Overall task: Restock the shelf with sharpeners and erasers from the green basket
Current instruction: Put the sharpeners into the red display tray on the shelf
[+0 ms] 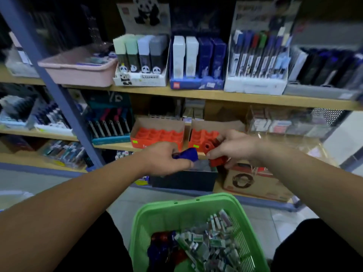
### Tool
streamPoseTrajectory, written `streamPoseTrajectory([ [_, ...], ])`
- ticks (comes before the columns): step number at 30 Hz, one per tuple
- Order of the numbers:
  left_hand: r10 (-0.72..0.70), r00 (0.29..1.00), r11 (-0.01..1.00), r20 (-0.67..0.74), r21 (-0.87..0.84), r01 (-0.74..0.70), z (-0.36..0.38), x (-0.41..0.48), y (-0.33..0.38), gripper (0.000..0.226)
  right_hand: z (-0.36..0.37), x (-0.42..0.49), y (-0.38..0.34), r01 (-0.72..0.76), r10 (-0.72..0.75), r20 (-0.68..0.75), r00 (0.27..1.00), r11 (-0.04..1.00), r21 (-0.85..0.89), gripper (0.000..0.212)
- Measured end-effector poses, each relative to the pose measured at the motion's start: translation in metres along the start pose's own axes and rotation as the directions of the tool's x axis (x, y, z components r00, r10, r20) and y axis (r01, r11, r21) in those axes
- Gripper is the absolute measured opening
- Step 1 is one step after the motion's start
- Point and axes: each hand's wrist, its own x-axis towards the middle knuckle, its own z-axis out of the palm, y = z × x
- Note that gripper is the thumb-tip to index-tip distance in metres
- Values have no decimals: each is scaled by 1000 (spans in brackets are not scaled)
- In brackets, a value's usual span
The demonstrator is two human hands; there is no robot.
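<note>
Though far from finished, grips a blue sharpener [187, 155] in the left hand [163, 160] and pinches a red sharpener [213, 155] in the right hand [234, 147], both above the green basket [188, 205] — neither shelved yet. Faces two orange trays [157, 135] beyond the basket, slots mostly bare, it seems. Has loose sharpeners [157, 250] at the basket's left, heaped erasers [212, 244] at its right — most work remaining, probably.

Left hand [167, 160] grips blue sharpener [188, 155]; right hand [233, 148] pinches red sharpener [213, 149]; green basket [188, 209] below.
</note>
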Motion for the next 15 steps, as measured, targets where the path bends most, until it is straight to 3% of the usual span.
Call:
streamPoseTrajectory([
  [3, -36, 999, 972, 26, -230, 41, 3, 25, 1, 42, -6, 23, 1, -19, 30, -64, 997, 986, 165, 63],
  [6, -59, 998, 946, -4, -321, 54, 6, 58, -5, 38, -4, 48, 2, -23, 48, -72, 996, 949, 315, 58],
  [9, -14, 997, 969, -78, -247, -6, 10, 90, -17, 41, -7, 72, 13, 20, 11, -121, 993, 969, 248, 55],
  [13, 51, 999, 911, 12, -409, -41, 35, 118, -24, 39, -7, 90, 46, 72, -55, -158, 986, 992, 107, 56],
  [15, 74, 997, 908, 37, -416, -52, 45, 128, -24, 42, -4, 94, 61, 76, -58, -147, 987, 990, 122, 58],
])
